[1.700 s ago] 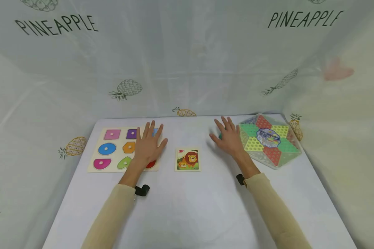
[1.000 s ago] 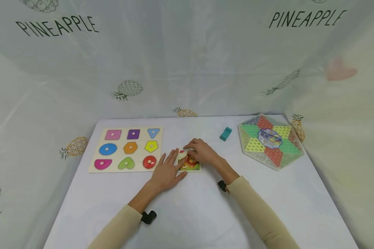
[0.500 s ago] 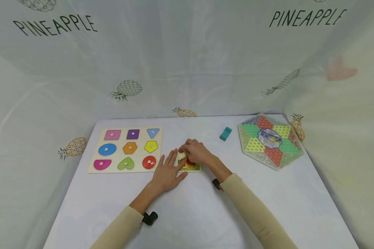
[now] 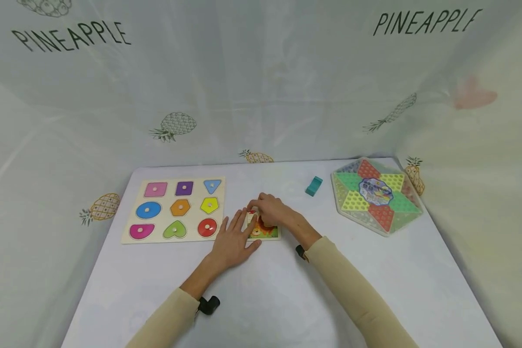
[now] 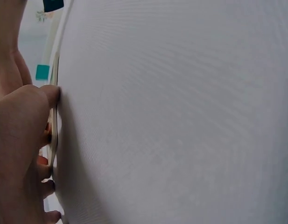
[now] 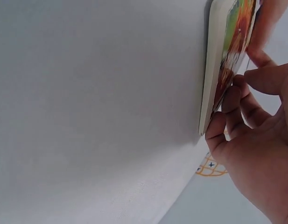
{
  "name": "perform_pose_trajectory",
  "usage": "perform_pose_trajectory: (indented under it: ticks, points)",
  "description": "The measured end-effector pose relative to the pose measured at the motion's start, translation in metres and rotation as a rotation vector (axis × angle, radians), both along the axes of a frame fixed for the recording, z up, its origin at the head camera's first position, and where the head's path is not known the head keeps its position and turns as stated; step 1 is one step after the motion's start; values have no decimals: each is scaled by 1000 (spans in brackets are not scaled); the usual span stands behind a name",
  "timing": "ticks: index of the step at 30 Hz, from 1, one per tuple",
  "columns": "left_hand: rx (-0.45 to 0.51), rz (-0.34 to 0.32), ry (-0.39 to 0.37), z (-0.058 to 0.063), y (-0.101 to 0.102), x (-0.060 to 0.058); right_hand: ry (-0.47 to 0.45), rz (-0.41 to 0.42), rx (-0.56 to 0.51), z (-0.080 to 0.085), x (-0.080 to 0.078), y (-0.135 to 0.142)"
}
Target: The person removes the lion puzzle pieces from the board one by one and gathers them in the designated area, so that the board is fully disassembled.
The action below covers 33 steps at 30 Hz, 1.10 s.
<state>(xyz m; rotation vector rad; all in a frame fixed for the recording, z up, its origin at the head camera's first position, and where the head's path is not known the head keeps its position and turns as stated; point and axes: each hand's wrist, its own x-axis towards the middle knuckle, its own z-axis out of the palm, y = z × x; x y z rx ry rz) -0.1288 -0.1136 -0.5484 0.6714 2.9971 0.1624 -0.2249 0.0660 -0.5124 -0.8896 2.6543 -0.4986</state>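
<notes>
A small lion picture board (image 4: 267, 234) with a pale rim lies mid-table, partly covered by both hands. The left hand (image 4: 231, 245) rests with spread, straight fingers over its left side; in the left wrist view the left hand's thumb (image 5: 49, 94) lies low against the table. Over the board's upper part, the right hand (image 4: 271, 211) bends its fingers down onto the picture. Seen from the right wrist, the right hand (image 6: 256, 135) has its thumb and fingertips close together at the picture board (image 6: 217, 70). Whether they pinch a piece is hidden.
To the left lies a shape peg puzzle (image 4: 160, 232) with colored pieces. A star-patterned hexagonal game board (image 4: 376, 195) is at the back right. Between it and the picture board sits a small teal object (image 4: 314, 186). Behind the table hangs a pineapple-print cloth (image 4: 261, 87).
Both hands came from hovering apart to the picture board. The left settled on its left side; the right, its fingers now bent, uncovered the teal object and shifted slightly left over the picture.
</notes>
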Motion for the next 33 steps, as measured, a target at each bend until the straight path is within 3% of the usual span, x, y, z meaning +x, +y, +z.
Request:
perform_pose_trajectory:
  ticks: [9,23,33]
  points:
    - [-7,10,7,3,0,-3,-45,-3,-6,0,-3,1]
    - [-14,-7,5,7,1,-2,-17,26,73,3,-4,-6]
    - [-18,0,-8,5,1,-2,0,37,45,3,-1,-4]
